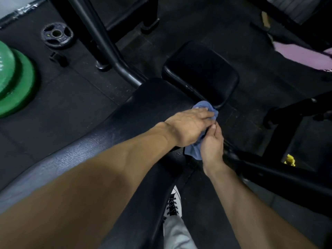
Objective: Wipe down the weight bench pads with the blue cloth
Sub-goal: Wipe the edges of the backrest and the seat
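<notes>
A long black bench pad [115,133] runs from the lower left toward the centre. Beyond its far end sits a smaller black seat pad [201,72]. The blue cloth [195,150] lies bunched at the long pad's right edge, and another part of it shows past my fingertips. My left hand [188,126] lies over the cloth with its fingers stretched forward on it. My right hand [212,142] grips the cloth's lower part from the right side, thumb up against the left fingers.
Black steel frame tubes [100,40] rise at the upper left, and another bar [280,175] runs along the right. Green weight plates [16,81] and a small black plate [57,35] lie on the dark rubber floor. My white shoe [173,203] stands below the bench.
</notes>
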